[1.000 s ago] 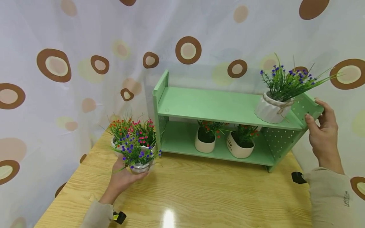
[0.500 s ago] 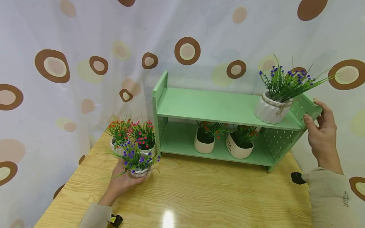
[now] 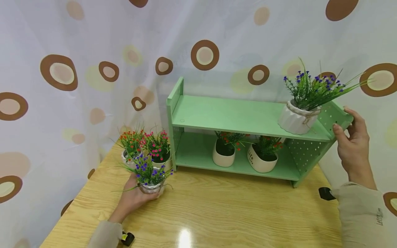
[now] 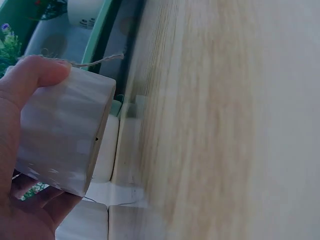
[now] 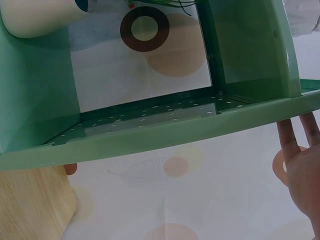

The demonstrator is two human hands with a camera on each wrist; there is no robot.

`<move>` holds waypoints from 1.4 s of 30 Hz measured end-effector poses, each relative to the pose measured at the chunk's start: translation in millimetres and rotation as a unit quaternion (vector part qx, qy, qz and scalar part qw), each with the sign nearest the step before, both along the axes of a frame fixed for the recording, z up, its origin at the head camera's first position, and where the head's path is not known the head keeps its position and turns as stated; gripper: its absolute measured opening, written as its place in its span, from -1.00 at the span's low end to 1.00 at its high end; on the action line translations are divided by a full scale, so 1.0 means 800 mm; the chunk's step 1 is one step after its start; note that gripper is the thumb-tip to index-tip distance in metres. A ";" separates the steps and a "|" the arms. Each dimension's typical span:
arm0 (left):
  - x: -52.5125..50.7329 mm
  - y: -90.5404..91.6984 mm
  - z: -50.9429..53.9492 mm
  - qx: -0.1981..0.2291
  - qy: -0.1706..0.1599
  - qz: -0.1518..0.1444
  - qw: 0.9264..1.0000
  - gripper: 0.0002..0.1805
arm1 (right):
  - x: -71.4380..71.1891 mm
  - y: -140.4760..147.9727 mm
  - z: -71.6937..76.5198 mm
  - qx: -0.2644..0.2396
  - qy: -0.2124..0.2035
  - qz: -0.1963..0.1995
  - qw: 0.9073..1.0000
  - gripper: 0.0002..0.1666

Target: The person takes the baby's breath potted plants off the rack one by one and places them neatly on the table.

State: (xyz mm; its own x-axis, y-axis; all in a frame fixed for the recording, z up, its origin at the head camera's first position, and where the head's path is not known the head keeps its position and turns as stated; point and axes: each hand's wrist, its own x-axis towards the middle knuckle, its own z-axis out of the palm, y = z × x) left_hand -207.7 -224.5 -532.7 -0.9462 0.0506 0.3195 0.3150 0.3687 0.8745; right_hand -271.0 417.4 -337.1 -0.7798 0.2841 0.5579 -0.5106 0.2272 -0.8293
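A: wood tabletop (image 3: 235, 213), green shelf (image 3: 217, 106), which step?
B: pot-moving, I'd guess: left hand (image 3: 133, 197) grips a purple-flowered pot (image 3: 151, 188) left of the shelf, right hand (image 3: 355, 148) grips the shelf's end; next probably needs a level carry

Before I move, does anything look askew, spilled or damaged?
Nothing looks spilled or broken. On the green shelf, the right panel seems splayed outward, perhaps lens distortion. Loose twine juts from the pot in the left hand.
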 end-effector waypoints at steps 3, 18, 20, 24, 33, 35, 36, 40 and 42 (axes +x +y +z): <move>-0.001 0.000 -0.001 -0.058 0.009 0.050 0.997 0.23 | -0.002 -0.001 0.000 -0.011 0.005 0.007 1.000 -0.35; -0.017 -0.010 -0.008 -0.067 -0.024 0.033 0.997 0.30 | 0.002 0.000 0.002 0.039 -0.013 -0.038 0.998 -0.35; -0.018 -0.012 -0.008 -0.061 -0.036 0.023 0.997 0.25 | 0.002 0.000 0.001 0.047 -0.014 -0.044 0.998 -0.35; -0.018 -0.016 -0.010 -0.056 -0.057 0.020 0.997 0.11 | 0.001 0.000 0.001 0.001 0.002 0.000 1.000 -0.35; -0.011 -0.019 -0.012 -0.058 -0.080 0.023 0.995 0.05 | 0.001 0.002 -0.001 -0.002 0.001 0.005 1.000 -0.34; -0.011 -0.019 -0.013 -0.056 -0.082 0.020 0.995 0.06 | 0.001 0.001 0.000 0.004 0.000 0.001 1.000 -0.34; -0.011 -0.019 -0.013 -0.058 -0.083 0.020 0.995 0.07 | 0.002 0.001 0.000 0.005 0.000 0.001 1.000 -0.34; -0.011 -0.019 -0.014 -0.058 -0.088 0.021 0.994 0.10 | 0.002 0.000 0.000 0.007 0.000 0.003 1.000 -0.34; -0.010 -0.020 -0.014 -0.060 -0.091 0.020 0.994 0.11 | 0.001 0.000 0.000 0.006 0.002 0.005 1.000 -0.34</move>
